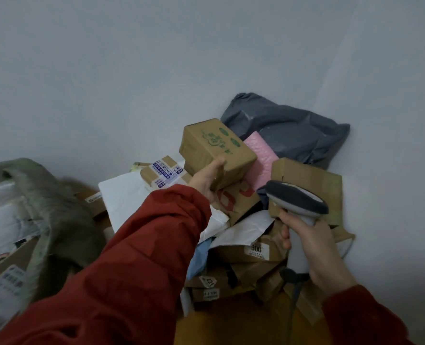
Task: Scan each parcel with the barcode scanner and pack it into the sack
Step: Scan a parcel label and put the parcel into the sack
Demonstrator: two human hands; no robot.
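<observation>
1. The left hand [207,179] grips a box [216,148] from below, with the thumb on the near face. The box is lifted clear above the pile [243,245] and tilted. I think this is to bring one face toward the scanner.
2. The faces of the box that I can see carry only green print. I see no barcode label on them, so the label is probably on a hidden side, and the box may need a turn.
3. The right hand [313,247] is closed around the handle of the scanner [297,197]. The scanner's dark head points forward, over the pile and just beside the box. Its cable [295,295] hangs down from the handle.
4. My judgement is that the step now is the scan of this box; it is not yet packed.
5. The pile lies on the floor against the wall [156,70]. It has brown boxes, white bags, a pink mailer [261,155] and a grey bag [293,130] at the back. They lean on each other loosely, so taking one out may let others slide.
6. The sack [57,207] lies on the left, well apart from the box, with its mouth open. Some parcels show inside it, though this part is blurred. It is on the side of the left arm, so the box can go in without changing hands.
</observation>
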